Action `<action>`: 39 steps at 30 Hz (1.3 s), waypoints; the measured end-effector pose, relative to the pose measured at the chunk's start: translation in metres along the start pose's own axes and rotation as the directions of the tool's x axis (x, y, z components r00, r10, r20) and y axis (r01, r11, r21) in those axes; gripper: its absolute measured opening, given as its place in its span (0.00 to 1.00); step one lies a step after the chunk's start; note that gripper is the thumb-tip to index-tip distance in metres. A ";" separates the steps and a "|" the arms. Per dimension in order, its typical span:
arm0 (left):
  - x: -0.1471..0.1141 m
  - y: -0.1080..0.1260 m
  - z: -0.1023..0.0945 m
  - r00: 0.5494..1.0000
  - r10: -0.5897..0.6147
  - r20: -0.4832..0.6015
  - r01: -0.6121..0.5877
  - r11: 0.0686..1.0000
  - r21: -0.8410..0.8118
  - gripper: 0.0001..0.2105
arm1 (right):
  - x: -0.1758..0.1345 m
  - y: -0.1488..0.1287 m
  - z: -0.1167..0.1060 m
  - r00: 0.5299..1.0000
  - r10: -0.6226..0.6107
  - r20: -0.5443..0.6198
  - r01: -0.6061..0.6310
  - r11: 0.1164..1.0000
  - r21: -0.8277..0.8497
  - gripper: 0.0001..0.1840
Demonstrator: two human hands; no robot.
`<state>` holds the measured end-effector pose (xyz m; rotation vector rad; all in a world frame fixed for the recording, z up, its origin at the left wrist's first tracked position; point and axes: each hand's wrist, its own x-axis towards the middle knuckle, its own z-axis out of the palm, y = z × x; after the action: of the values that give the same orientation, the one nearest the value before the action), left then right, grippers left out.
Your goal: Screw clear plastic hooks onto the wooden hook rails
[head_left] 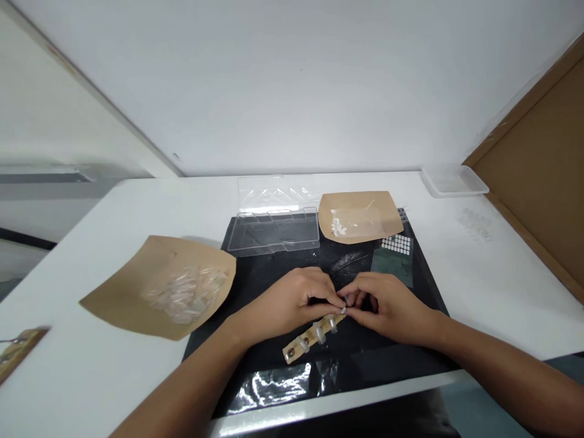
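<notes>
My left hand [305, 299] and my right hand [387, 307] meet over the black mat [365, 359]. The fingertips of both pinch together around a small whitish piece [343, 310], too small to name. Just below the fingertips, a narrow wooden strip [297, 350] lies slanted on the mat, its upper right end partly hidden by my fingers. Several short clear plastic pieces [318, 333] stand along the strip, and dark round spots, perhaps screw heads or holes, show between them.
Left is a brown paper tray [123, 292] of clear plastic pieces. Behind the hands are an open clear plastic case [274, 234] and another paper tray [360, 199] with small white bits. At right lie a sheet of white round stickers [396, 244], a clear tub [454, 181] and cardboard [538, 152].
</notes>
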<state>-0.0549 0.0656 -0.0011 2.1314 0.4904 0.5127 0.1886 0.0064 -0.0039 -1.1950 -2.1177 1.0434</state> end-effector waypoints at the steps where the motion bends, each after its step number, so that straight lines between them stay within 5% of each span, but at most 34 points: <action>1: 0.000 -0.001 0.000 1.000 0.000 0.003 0.000 1.000 0.000 0.05 | 0.000 0.000 0.000 1.000 0.004 -0.004 -0.004 1.000 -0.003 0.11; 39: -0.001 -0.001 0.005 0.995 -0.098 -0.002 0.098 0.994 0.055 0.02 | -0.003 0.009 -0.011 0.997 -0.068 0.041 0.071 0.996 -0.063 0.13</action>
<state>-0.0526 0.0621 -0.0045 2.1475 0.6117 0.4479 0.2025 0.0109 -0.0050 -1.1307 -2.2211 0.9820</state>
